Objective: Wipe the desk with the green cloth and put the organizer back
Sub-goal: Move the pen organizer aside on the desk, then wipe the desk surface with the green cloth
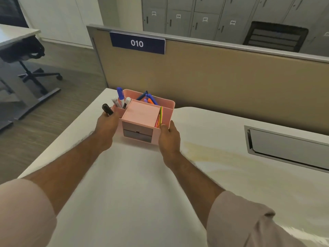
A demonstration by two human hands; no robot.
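Observation:
A pink organizer [140,114] stands near the far left corner of the white desk [135,184]. It holds markers and pens at the back, coloured paper slips on the right, and has grey drawers in front. My left hand [106,127] grips its left side; a black marker [107,109] sticks up beside my fingers. My right hand [169,136] grips its right front corner. The green cloth is not in view.
A tan partition [222,82] with a blue "010" sign [137,43] runs along the back of the desk. A grey cable hatch [288,147] is set into the desk at right. An office chair [30,63] and another desk stand on the floor at left.

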